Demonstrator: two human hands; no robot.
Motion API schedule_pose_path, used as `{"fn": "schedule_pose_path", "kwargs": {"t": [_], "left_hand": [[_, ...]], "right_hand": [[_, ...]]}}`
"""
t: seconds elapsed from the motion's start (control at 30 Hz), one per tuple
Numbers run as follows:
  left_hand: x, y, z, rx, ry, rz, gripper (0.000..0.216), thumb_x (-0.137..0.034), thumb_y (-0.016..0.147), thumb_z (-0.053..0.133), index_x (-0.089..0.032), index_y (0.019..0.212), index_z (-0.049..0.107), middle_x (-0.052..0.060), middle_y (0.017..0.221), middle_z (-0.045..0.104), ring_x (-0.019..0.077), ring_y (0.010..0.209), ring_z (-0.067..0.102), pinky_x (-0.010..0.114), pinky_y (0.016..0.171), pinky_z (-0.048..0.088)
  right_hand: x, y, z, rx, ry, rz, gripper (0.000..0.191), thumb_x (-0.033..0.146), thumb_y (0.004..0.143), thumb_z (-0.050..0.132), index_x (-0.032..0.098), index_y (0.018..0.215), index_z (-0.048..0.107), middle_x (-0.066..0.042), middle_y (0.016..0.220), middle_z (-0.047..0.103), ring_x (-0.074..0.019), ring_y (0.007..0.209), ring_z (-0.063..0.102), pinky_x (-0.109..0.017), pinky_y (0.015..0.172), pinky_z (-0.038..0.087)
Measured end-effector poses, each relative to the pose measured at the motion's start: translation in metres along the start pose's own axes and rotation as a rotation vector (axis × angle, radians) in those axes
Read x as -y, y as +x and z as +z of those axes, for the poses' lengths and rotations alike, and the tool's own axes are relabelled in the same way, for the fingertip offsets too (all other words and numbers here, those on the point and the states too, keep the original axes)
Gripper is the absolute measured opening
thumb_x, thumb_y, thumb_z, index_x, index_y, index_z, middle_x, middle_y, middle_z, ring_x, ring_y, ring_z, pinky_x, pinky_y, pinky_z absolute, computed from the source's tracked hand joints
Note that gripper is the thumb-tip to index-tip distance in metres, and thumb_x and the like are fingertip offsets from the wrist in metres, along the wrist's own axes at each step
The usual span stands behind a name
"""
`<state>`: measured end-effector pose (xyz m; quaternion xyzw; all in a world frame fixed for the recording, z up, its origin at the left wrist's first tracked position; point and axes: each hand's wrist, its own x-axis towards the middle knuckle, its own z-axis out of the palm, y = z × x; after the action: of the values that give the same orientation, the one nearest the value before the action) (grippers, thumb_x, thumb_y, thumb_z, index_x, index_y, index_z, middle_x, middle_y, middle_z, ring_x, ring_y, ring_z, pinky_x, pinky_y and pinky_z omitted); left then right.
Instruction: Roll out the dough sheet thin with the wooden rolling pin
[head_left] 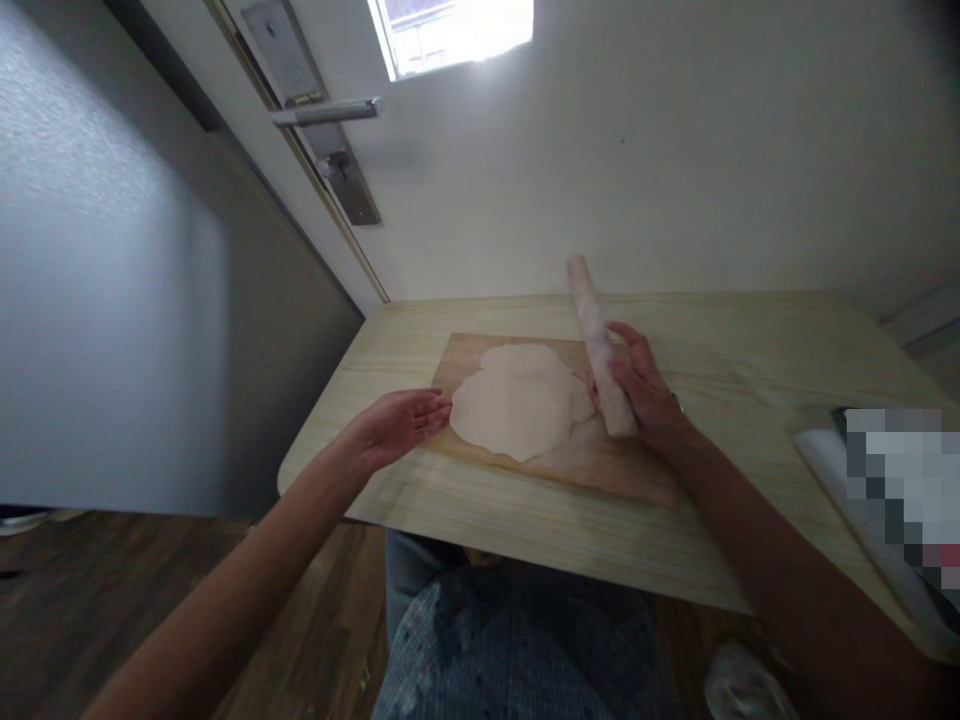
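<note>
Presently, a flattened sheet of pale dough (517, 400) lies on a wooden board (600, 462) set near the middle of the desk (465, 510), closer to its far edge than its near one. The dough covers the left half of the board and reaches the board's left edge. The left hand (397, 425) lies flat, palm down, fingers extended and together, holding nothing; its fingertips touch the left rim of the dough at the board's left edge. The right hand (641, 385) is closed around a pale rolling pin (598, 343), gripping its near half. The pin lies along the right side of the dough, its far end projecting beyond the board's far edge. A door handle (328, 111) shows beyond the desk's far left corner.
</note>
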<state>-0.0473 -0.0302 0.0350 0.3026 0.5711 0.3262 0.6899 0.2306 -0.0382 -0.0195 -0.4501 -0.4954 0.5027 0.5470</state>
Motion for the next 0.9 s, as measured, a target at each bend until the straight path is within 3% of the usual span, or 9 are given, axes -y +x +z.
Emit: {"fn": "schedule_pose_path", "kwargs": {"t": [0.1, 0.2, 0.37, 0.5, 0.7, 0.8, 0.9], "left_hand": [[0.002, 0.004, 0.004, 0.062, 0.178, 0.061, 0.004, -0.016, 0.065, 0.058, -0.013, 0.067, 0.056, 0.003, 0.065, 0.056, 0.0085, 0.054, 0.050, 0.022, 0.055, 0.040], [0.010, 0.011, 0.013, 0.027, 0.531, 0.201, 0.019, -0.028, 0.066, 0.059, -0.014, 0.055, 0.053, -0.003, 0.051, 0.047, 0.0072, 0.045, 0.039, 0.021, 0.045, 0.029], [0.015, 0.019, 0.033, -0.187, 0.951, 0.556, 0.019, -0.026, 0.064, 0.056, -0.019, 0.051, 0.043, -0.005, 0.049, 0.042, 0.0109, 0.048, 0.037, 0.023, 0.048, 0.024], [0.000, 0.006, 0.051, -0.193, 1.119, 0.766, 0.025, -0.025, 0.071, 0.049, -0.021, 0.052, 0.034, -0.005, 0.048, 0.034, 0.0116, 0.049, 0.034, 0.024, 0.050, 0.021], [-0.041, -0.038, 0.092, -0.061, 1.125, 0.973, 0.023, -0.025, 0.075, 0.049, -0.020, 0.056, 0.038, -0.004, 0.051, 0.034, 0.0107, 0.052, 0.036, 0.024, 0.051, 0.023], [-0.061, -0.052, 0.107, -0.015, 0.982, 0.929, 0.021, -0.029, 0.075, 0.052, -0.019, 0.059, 0.042, -0.004, 0.054, 0.033, 0.0105, 0.057, 0.040, 0.022, 0.052, 0.026], [-0.073, -0.049, 0.107, 0.010, 0.770, 0.873, 0.021, -0.031, 0.075, 0.051, -0.018, 0.061, 0.043, -0.004, 0.056, 0.033, 0.0085, 0.053, 0.039, 0.021, 0.050, 0.024]], "right_hand": [[0.001, 0.000, -0.001, -0.038, 0.066, 0.007, 0.071, 0.042, 0.071, 0.053, 0.035, 0.129, 0.012, 0.008, 0.057, 0.048, -0.0120, 0.044, 0.046, -0.024, 0.041, 0.037], [0.001, 0.000, -0.001, -0.061, 0.049, 0.024, 0.079, 0.040, 0.067, 0.056, 0.032, 0.129, 0.007, 0.008, 0.059, 0.048, -0.0118, 0.045, 0.046, -0.025, 0.042, 0.038], [0.000, 0.001, 0.000, -0.053, 0.041, 0.023, 0.077, 0.041, 0.067, 0.055, 0.030, 0.127, 0.008, 0.007, 0.063, 0.050, -0.0116, 0.046, 0.046, -0.025, 0.042, 0.038], [0.000, 0.001, 0.000, -0.097, 0.087, 0.000, 0.077, 0.041, 0.067, 0.055, 0.030, 0.126, 0.007, 0.008, 0.061, 0.050, -0.0109, 0.046, 0.046, -0.024, 0.043, 0.038], [-0.001, 0.003, -0.003, -0.185, 0.062, -0.011, 0.070, 0.037, 0.066, 0.054, 0.030, 0.123, 0.013, 0.010, 0.062, 0.049, -0.0087, 0.046, 0.044, -0.021, 0.045, 0.038], [-0.001, 0.004, -0.003, -0.188, 0.020, -0.011, 0.064, 0.036, 0.066, 0.053, 0.028, 0.120, 0.020, 0.009, 0.062, 0.047, -0.0085, 0.047, 0.043, -0.022, 0.045, 0.037], [-0.001, 0.004, -0.002, -0.175, -0.024, -0.004, 0.063, 0.039, 0.067, 0.050, 0.030, 0.121, 0.018, 0.007, 0.066, 0.047, -0.0099, 0.049, 0.044, -0.023, 0.044, 0.037]]}}
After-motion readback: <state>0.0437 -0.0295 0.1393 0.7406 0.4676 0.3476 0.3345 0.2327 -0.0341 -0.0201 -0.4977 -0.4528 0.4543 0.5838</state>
